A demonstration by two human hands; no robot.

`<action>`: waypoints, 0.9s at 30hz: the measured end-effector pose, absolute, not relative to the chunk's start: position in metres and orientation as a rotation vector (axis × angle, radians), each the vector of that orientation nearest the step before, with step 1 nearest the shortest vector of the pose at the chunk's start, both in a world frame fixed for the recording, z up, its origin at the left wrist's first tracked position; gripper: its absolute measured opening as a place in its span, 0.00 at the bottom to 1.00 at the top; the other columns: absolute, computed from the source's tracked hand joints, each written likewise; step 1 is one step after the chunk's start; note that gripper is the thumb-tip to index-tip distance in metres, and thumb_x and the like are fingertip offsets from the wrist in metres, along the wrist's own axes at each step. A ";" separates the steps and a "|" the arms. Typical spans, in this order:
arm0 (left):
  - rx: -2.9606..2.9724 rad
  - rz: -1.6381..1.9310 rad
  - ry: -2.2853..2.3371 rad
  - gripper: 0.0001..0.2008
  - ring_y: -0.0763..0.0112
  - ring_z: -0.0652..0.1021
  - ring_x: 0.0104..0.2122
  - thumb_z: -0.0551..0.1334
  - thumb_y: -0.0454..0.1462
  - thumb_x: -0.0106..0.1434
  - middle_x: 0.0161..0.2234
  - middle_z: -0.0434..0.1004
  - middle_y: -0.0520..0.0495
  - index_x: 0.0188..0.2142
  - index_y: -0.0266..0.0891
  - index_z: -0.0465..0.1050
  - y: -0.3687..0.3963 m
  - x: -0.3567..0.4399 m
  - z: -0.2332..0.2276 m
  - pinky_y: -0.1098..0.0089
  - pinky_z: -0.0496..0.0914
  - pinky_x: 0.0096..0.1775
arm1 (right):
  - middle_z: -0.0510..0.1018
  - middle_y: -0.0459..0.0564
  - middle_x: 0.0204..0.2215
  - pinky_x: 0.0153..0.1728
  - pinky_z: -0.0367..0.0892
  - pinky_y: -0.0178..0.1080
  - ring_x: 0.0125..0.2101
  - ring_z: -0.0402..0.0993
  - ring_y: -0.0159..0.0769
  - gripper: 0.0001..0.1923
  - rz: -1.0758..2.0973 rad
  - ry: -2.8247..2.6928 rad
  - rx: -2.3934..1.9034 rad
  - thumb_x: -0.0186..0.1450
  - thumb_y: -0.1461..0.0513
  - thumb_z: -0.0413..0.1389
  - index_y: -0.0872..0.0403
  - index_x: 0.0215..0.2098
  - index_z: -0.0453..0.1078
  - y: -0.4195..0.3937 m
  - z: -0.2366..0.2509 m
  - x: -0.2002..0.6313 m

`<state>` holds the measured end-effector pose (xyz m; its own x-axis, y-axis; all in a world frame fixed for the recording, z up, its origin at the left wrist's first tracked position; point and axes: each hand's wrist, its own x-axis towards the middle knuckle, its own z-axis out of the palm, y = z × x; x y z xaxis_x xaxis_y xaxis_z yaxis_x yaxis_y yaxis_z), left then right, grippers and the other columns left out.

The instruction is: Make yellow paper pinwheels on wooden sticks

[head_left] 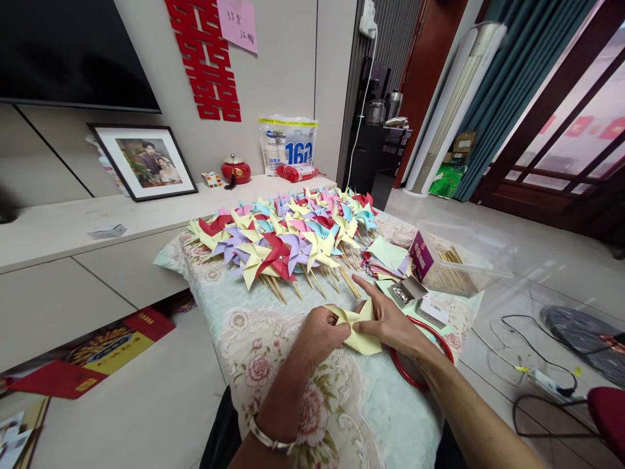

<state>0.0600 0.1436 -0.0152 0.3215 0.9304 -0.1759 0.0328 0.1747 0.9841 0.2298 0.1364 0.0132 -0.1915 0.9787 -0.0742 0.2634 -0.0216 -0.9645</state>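
Between my two hands is a pale yellow paper pinwheel [364,341], its corners partly folded in toward the centre. My left hand [325,335] pinches its left side with thumb and fingers. On the right side, my right hand [388,319] presses the paper with its thumb, index finger stretched out. Just beyond my hands stand many finished pinwheels [280,255] on wooden sticks, in red, purple, yellow, pink and blue. Red-handled scissors [446,348] lie partly under my right forearm. Near my right hand sits a small open box of metal fasteners [404,293].
A stack of coloured paper squares [388,255] lies at the right of the flowered tablecloth [263,391]. Behind it is a clear plastic bin [481,260] with wooden sticks [452,257]. A small white box [433,312] is beside the fasteners. A framed photo [146,163] stands on the cabinet.
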 end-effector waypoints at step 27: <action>0.647 1.085 0.493 0.15 0.57 0.81 0.41 0.71 0.41 0.54 0.37 0.84 0.42 0.41 0.37 0.80 0.138 0.062 -0.008 0.63 0.73 0.44 | 0.72 0.42 0.27 0.19 0.63 0.32 0.19 0.66 0.29 0.47 0.932 -0.951 -1.138 0.54 0.63 0.63 0.56 0.70 0.54 0.138 -0.008 0.186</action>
<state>0.0621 0.1376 -0.0083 0.3922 0.9183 -0.0544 -0.6454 0.3168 0.6950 0.1859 0.1376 -0.0081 0.3185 0.9395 0.1261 -0.1070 0.1678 -0.9800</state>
